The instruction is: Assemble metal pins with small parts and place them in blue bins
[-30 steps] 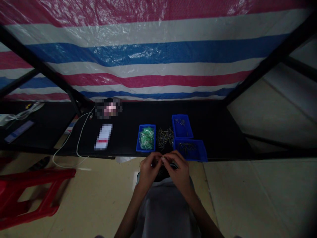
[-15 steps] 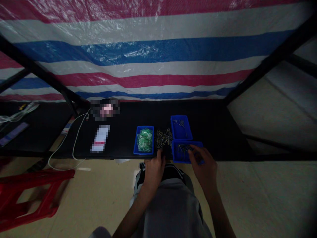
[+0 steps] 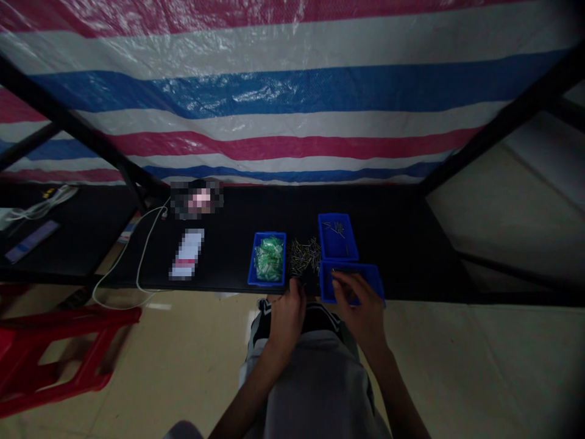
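Observation:
A loose pile of thin metal screws [image 3: 305, 255], some yellowish and some silvery, lies on the black table. My left hand [image 3: 287, 308] is at the table's front edge, just below the pile, with its fingers drawn together. What it holds, if anything, I cannot make out. Over the lower blue tray [image 3: 375, 281] is my right hand [image 3: 361, 305], thumb and forefinger pinched on what looks like a screw [image 3: 334, 271]. The hand covers much of that tray's inside. Behind it, the upper blue tray [image 3: 339, 249] contains several screws [image 3: 337, 228].
Left of the pile stands a blue tray [image 3: 251, 275] with green pieces in clear plastic [image 3: 269, 259]. A blurred-out phone-like slab [image 3: 187, 253], a pixelated object [image 3: 197, 199] and a white cable [image 3: 141, 256] are farther left. A red stool [image 3: 86, 360] stands on the floor.
My right hand has moved left across the lower tray, and its pinched fingertips are now near the tray's left side. My left hand stays about where it was. The view has shifted slightly.

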The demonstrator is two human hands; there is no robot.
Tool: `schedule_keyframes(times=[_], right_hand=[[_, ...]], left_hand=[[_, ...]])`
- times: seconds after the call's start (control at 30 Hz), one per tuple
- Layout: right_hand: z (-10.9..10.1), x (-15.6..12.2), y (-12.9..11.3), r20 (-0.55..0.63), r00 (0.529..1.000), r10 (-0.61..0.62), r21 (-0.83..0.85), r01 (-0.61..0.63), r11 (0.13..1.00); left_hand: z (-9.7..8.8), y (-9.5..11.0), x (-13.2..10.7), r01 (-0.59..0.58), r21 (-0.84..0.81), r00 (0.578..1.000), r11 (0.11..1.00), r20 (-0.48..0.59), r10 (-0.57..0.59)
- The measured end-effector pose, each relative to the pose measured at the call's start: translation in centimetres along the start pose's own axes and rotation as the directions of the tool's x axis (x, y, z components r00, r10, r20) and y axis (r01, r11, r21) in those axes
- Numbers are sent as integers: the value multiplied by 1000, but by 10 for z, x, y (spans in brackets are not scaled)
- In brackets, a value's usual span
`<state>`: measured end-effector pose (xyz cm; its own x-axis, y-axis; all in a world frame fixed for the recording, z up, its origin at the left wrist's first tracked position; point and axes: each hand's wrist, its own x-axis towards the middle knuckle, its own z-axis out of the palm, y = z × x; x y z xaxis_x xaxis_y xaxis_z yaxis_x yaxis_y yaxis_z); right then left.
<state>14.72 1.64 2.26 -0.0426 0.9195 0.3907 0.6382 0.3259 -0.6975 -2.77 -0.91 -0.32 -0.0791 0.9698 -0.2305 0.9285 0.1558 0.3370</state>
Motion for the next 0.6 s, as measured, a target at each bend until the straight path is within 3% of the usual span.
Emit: schedule_keyframes(times=[0.23, 0.4, 0.6], right_hand=[[14, -7, -11, 185, 947, -261, 13, 264, 965], [27, -14, -21, 162, 954, -252, 67, 245, 967], [35, -11, -32, 79, 970, -229, 207, 209, 956]], left_hand=[[-27, -12, -23, -210, -239, 971, 948, -168, 173], [-44, -22, -28, -323, -275, 928, 905, -281, 246], [-52, -25, -23, -366, -521, 914, 771, -355, 194]])
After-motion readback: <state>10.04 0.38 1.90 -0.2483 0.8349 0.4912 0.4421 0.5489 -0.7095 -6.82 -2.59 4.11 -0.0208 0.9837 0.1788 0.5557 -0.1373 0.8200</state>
